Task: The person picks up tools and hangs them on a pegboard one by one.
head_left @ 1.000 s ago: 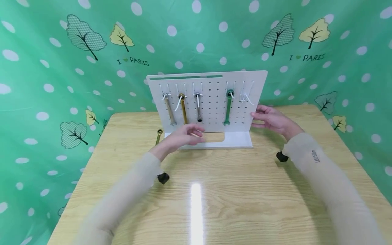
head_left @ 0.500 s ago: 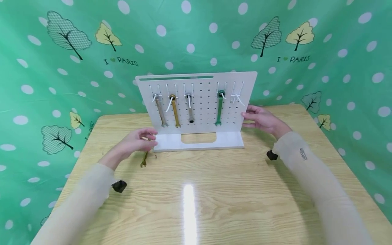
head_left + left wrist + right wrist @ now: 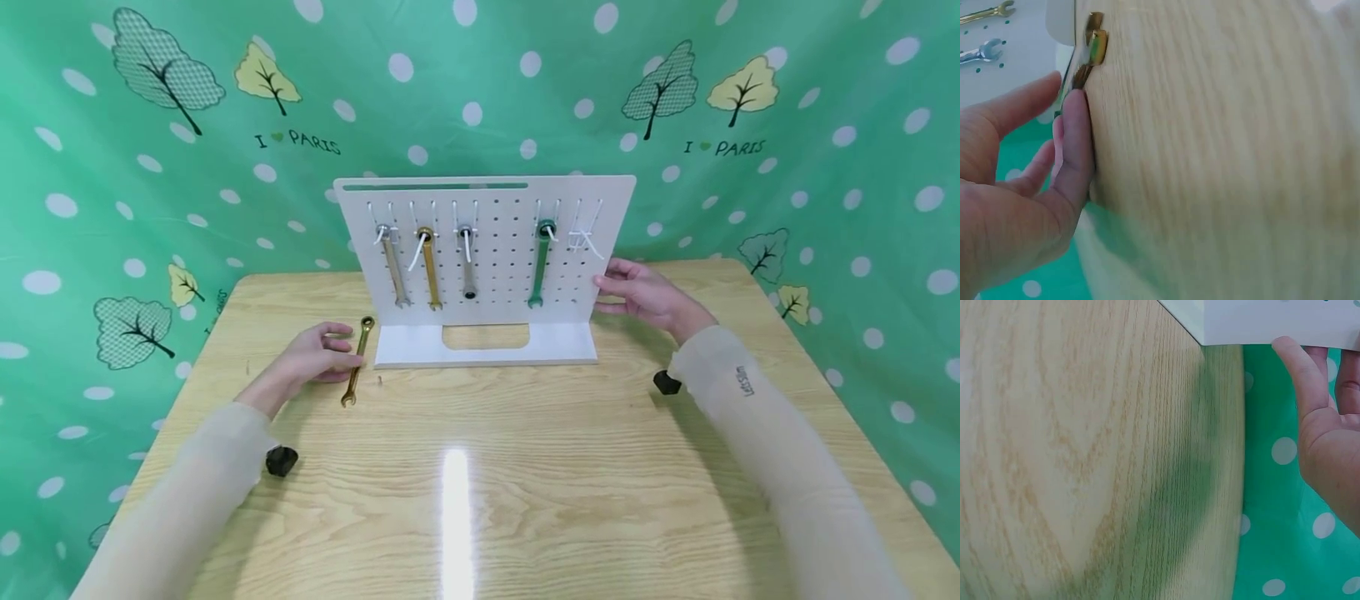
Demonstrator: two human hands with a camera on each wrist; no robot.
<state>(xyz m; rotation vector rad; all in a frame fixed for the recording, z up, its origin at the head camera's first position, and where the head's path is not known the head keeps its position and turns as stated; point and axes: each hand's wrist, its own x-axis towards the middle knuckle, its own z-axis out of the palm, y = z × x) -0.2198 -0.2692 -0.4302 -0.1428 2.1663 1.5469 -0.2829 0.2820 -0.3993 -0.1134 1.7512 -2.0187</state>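
On the table, left of the white pegboard stand (image 3: 480, 187), lies a gold combination wrench (image 3: 362, 342), its open end toward the front. My left hand (image 3: 318, 354) is right beside it, the thumb overlapping its shaft and the fingers loosely bent. In the left wrist view, the wrench (image 3: 1099, 47) shows just past the fingertips. My right hand (image 3: 648, 296) holds the pegboard's right edge, thumb in front and fingers behind. On the board's hooks hang a silver wrench (image 3: 394, 271), a gold wrench (image 3: 430, 271), a short silver wrench (image 3: 468, 275) and a green wrench (image 3: 540, 271).
A bare white hook (image 3: 585, 237) sits at the board's right. The stand's base (image 3: 562, 343) has a cut-out in front. A tiny bit (image 3: 379, 380) lies near the wrench. Behind the wooden table (image 3: 562, 467) hangs a green dotted curtain (image 3: 480, 83).
My left hand has moved left from in front of the board, past the base's left end, to the loose gold wrench. My right hand stays at the board's right edge.
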